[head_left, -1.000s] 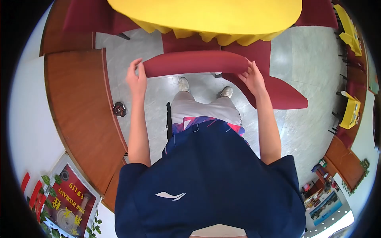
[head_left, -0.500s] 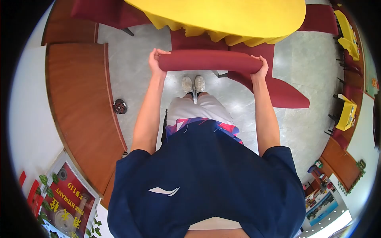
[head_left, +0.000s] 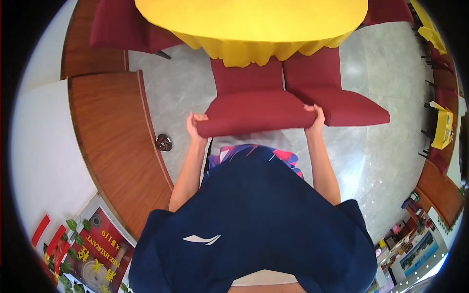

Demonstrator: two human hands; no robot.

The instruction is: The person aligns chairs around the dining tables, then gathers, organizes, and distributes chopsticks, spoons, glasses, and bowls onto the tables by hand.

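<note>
A dark red upholstered chair point(head_left: 256, 115) stands right in front of my body, its backrest toward me and its seat facing the yellow-covered table point(head_left: 259, 24). At the left top corner of the backrest, my left hand point(head_left: 196, 128) is closed with the fingers over the edge. My right hand point(head_left: 315, 118) grips the opposite corner. A second dark red chair point(head_left: 349, 105) is close beside it on the right, turned the same way. The far ends of both seats disappear under the yellow cloth. My shoes and the chair's legs are hidden.
More dark red chairs stand at the table's left point(head_left: 132, 29) and right point(head_left: 386, 10). Brown wood panelling point(head_left: 110, 141) runs along the left wall, with a small dark object point(head_left: 164, 142) on the floor by it. A fire hydrant cabinet point(head_left: 100, 249) is at lower left.
The chair's backrest has come nearer my body with both hands on it, and its seat now shows beyond. My shoes have gone out of sight. The view has shifted slightly.
</note>
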